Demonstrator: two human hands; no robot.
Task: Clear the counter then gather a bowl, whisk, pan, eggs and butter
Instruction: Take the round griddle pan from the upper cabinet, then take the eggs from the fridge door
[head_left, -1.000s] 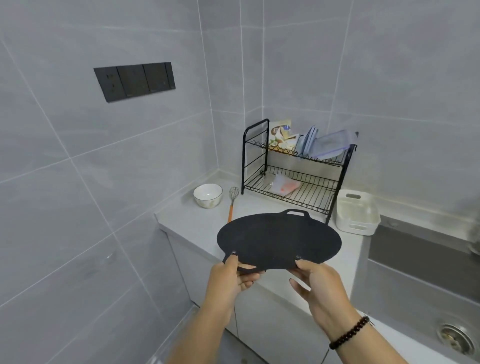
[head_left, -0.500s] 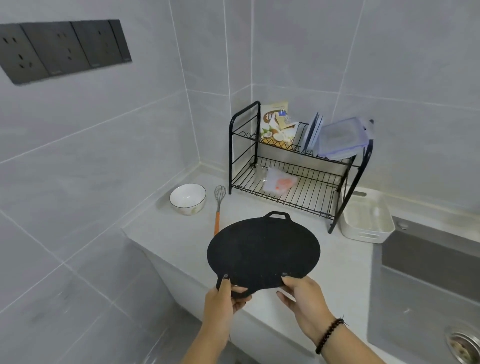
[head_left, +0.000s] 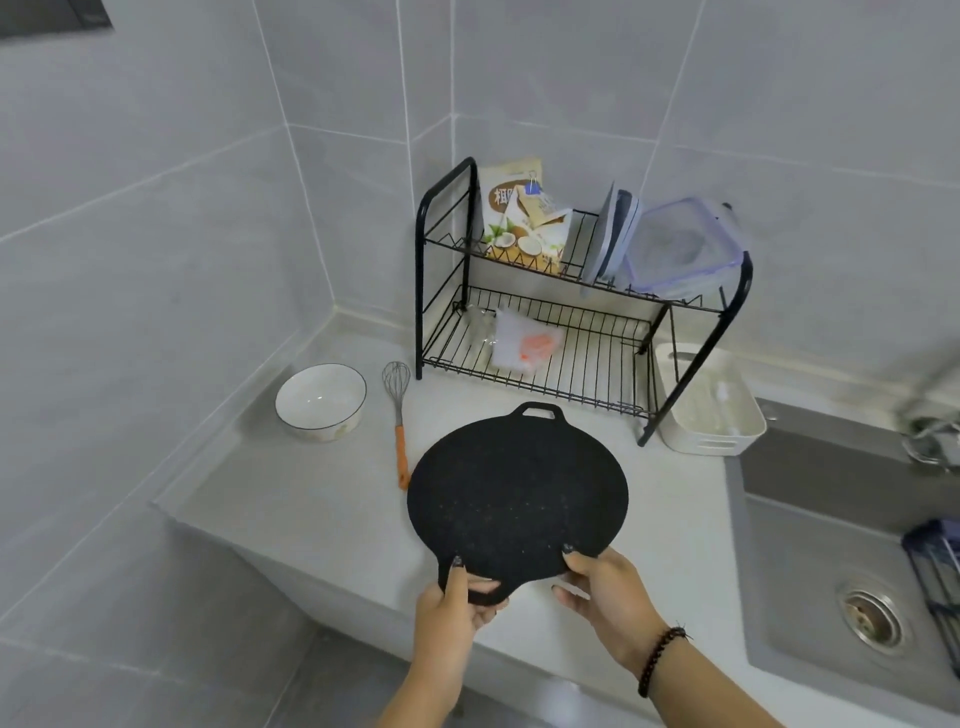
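I'm seeing both hands, left hand (head_left: 454, 603) & right hand (head_left: 602, 592), gripping the flat round black pan (head_left: 517, 496) by its near edge, w/ it hovering level over the grey desk (head_left: 291, 499) at frame centre, prob. for setting down.

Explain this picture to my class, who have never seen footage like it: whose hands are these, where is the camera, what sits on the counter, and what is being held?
There is no machine here. The camera is worn on a person's head and looks forward and down, so the two arms reaching in from the bottom are that person's own.

The left hand and the right hand, which has a bead bracelet on its wrist, both have a grip on the near edge of a flat, round black pan, holding it over the grey counter.

On the counter, towards the left, stand a white bowl and a whisk with an orange handle, lying apart from it. Behind is a black two-tier wire rack holding packets and plastic containers. A white tray sits beside the rack, and a sink lies to the right.
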